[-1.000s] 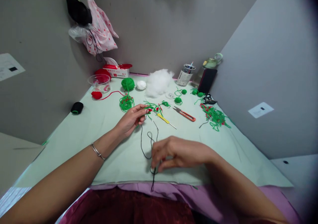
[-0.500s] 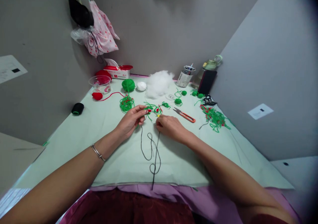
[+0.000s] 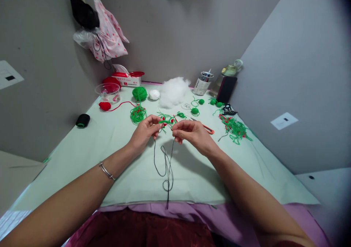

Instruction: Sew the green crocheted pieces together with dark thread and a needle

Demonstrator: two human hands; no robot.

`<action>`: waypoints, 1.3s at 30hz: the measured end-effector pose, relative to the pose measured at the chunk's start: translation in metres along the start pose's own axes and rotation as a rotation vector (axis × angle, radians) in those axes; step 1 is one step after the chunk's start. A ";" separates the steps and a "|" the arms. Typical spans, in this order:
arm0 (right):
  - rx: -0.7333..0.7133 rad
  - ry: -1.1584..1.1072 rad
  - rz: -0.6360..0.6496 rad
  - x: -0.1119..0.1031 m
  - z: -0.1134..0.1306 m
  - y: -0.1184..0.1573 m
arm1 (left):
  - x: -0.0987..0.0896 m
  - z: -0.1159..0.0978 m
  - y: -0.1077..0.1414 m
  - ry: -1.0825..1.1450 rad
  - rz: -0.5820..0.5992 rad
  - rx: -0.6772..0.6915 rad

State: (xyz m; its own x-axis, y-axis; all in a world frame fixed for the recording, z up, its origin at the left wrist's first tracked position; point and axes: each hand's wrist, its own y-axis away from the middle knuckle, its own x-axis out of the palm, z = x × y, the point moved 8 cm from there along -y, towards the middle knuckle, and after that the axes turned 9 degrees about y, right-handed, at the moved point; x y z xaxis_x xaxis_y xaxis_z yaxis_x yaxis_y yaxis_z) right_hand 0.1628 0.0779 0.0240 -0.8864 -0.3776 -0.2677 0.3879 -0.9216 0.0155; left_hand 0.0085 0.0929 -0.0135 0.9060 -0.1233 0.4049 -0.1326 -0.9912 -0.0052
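Note:
My left hand [image 3: 145, 132] pinches a small green and red yarn piece [image 3: 164, 123] at the middle of the table. Close on its right, my right hand [image 3: 190, 132] has its thumb and fingers pressed together on a dark thread [image 3: 172, 155]. The thread hangs from both hands and lies in loops on the pale cloth toward the front edge. Just beyond the fingertips lie small green and red yarn bits [image 3: 171, 119]. Orange-handled thread snips [image 3: 208, 129] rest beside my right hand, partly covered by it.
White stuffing [image 3: 174, 92], a green yarn ball [image 3: 139, 93] and a white ball [image 3: 154, 94] stand behind. Tangled yarn [image 3: 236, 129] lies right, with a phone [image 3: 227, 90] and a can [image 3: 203, 83] behind. A black spool [image 3: 82, 120] and clear tub [image 3: 109, 93] are left.
My right hand has lifted and turned, its thumb now showing, and covers more of the snips. The whole view has shifted slightly. My left hand keeps its pinch.

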 end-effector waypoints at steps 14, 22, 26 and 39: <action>0.034 0.134 -0.081 0.001 -0.006 0.001 | 0.008 -0.001 0.004 -0.136 0.045 0.009; 0.039 0.111 -0.088 0.001 -0.009 0.002 | 0.007 -0.002 0.003 -0.172 0.059 0.051; 0.041 0.086 -0.091 0.002 -0.010 0.002 | 0.007 -0.005 0.004 -0.207 0.062 0.083; 0.018 0.000 -0.159 0.005 -0.009 -0.001 | 0.021 -0.014 0.018 -0.396 0.064 0.274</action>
State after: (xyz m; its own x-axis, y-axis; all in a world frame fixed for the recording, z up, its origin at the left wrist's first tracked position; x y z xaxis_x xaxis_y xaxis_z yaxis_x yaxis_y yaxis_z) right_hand 0.1602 0.0777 0.0139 -0.9362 -0.2272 -0.2681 0.2385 -0.9711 -0.0096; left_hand 0.0191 0.0732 0.0077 0.9899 -0.1407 0.0171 -0.1303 -0.9509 -0.2807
